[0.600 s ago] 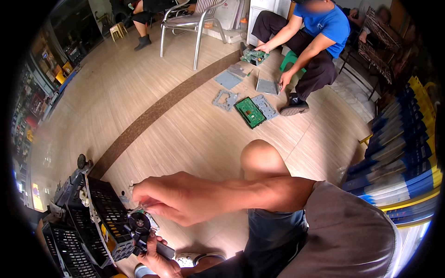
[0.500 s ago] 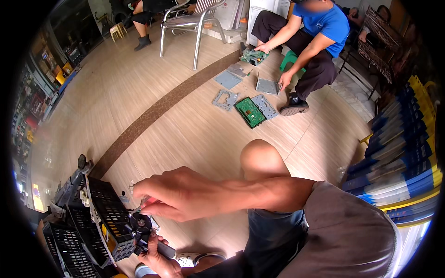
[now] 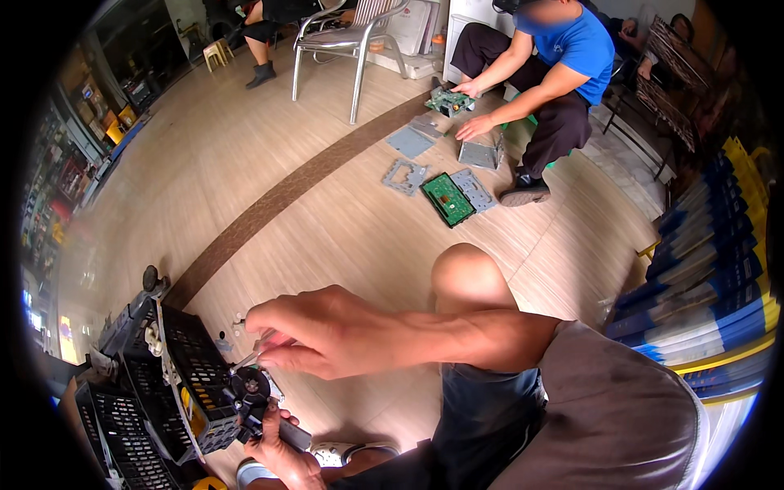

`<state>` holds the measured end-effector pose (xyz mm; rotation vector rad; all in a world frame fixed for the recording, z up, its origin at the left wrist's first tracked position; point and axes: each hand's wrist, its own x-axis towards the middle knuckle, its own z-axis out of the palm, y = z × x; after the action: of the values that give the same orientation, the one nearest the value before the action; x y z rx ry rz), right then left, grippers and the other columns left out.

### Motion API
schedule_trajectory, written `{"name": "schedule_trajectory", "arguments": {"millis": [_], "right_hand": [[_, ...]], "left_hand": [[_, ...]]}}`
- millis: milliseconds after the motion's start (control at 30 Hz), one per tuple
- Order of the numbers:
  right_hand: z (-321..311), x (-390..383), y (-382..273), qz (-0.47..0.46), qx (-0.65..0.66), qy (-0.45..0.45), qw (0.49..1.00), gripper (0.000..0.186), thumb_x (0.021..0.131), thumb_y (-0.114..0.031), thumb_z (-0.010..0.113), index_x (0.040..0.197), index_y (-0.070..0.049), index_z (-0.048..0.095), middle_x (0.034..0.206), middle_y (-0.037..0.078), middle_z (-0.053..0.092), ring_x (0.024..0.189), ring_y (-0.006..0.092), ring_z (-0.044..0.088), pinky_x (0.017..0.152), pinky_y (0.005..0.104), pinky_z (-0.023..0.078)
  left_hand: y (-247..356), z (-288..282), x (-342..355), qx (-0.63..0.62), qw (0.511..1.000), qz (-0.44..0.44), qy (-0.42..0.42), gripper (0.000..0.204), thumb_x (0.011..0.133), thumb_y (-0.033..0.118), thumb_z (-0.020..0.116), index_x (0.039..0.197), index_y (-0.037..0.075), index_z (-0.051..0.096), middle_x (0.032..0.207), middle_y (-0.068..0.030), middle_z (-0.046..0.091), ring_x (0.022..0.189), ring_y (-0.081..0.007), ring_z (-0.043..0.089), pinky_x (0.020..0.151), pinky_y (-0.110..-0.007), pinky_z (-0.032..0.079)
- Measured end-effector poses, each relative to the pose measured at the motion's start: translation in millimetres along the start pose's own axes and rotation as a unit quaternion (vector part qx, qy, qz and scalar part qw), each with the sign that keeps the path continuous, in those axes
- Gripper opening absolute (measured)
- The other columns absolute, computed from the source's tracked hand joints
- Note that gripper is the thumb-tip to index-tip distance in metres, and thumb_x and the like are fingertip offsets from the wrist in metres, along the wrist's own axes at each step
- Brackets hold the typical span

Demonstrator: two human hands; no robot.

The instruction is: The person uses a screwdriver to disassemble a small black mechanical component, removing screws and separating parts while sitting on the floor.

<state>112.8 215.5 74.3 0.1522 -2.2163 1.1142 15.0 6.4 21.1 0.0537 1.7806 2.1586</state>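
My right hand is closed on a red-handled screwdriver, whose metal shaft points down-left at a black mechanism with a round top and a small green board. My left hand grips this mechanism from below, near a dark rectangular piece of it. Whether the tip sits in a screw is too small to tell. Just left of both hands stand black perforated plastic crates, with something yellow partly showing inside.
A co-worker in blue sits opposite, handling a circuit board; metal plates and a green board lie on the floor. A metal chair stands behind, stacked blue-and-yellow items at right, my bent knee in front.
My right hand and the screwdriver have moved slightly up. The co-worker's lower hand has left the grey tray's edge and moved up-left above it. The view has shifted slightly.
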Motion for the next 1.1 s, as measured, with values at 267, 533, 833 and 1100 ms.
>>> {"name": "schedule_trajectory", "arguments": {"millis": [267, 533, 833, 1100], "right_hand": [[9.9, 1.4, -4.8, 0.001, 0.132, 0.034, 0.991, 0.036, 0.093, -0.003, 0.07, 0.124, -0.003, 0.052, 0.112, 0.014, 0.066, 0.103, 0.0272, 0.073, 0.084, 0.0386, 0.06], [6.2, 3.2, 3.2, -0.074, -0.061, 0.077, 0.992, 0.032, 0.091, -0.009, 0.075, 0.117, -0.005, 0.057, 0.095, 0.011, 0.069, 0.076, 0.0298, 0.066, 0.069, 0.0416, 0.052], [17.4, 6.0, -0.7, -0.056, 0.069, 0.109, 0.99, 0.03, 0.089, -0.002, 0.071, 0.114, -0.005, 0.055, 0.09, 0.013, 0.068, 0.078, 0.0312, 0.071, 0.068, 0.0432, 0.055], [9.2, 2.6, 3.8, -0.063, -0.047, 0.081, 0.994, 0.023, 0.091, -0.008, 0.073, 0.109, -0.007, 0.058, 0.09, 0.01, 0.067, 0.076, 0.0295, 0.066, 0.067, 0.0391, 0.052]], "left_hand": [[-1.3, -5.6, 2.2, -0.009, 1.0, -0.005, 0.005, 0.03, 0.085, -0.002, 0.074, 0.112, 0.0, 0.063, 0.09, -0.0077, 0.068, 0.067, -0.0119, 0.062, 0.053, -0.024, 0.052], [-7.9, -12.5, 6.0, 0.027, 0.999, -0.009, -0.029, 0.038, 0.085, 0.002, 0.075, 0.121, 0.001, 0.062, 0.092, -0.0076, 0.07, 0.068, -0.0114, 0.062, 0.056, -0.024, 0.053], [-9.0, -12.9, 9.7, 0.022, 0.999, -0.009, -0.027, 0.039, 0.085, 0.003, 0.075, 0.122, 0.001, 0.063, 0.091, -0.0066, 0.069, 0.067, -0.0113, 0.062, 0.056, -0.025, 0.052], [-6.8, -4.1, 6.9, 0.021, 1.0, 0.007, 0.001, 0.025, 0.085, -0.002, 0.074, 0.109, -0.002, 0.064, 0.085, -0.0077, 0.068, 0.065, -0.0125, 0.062, 0.052, -0.024, 0.052]]}}
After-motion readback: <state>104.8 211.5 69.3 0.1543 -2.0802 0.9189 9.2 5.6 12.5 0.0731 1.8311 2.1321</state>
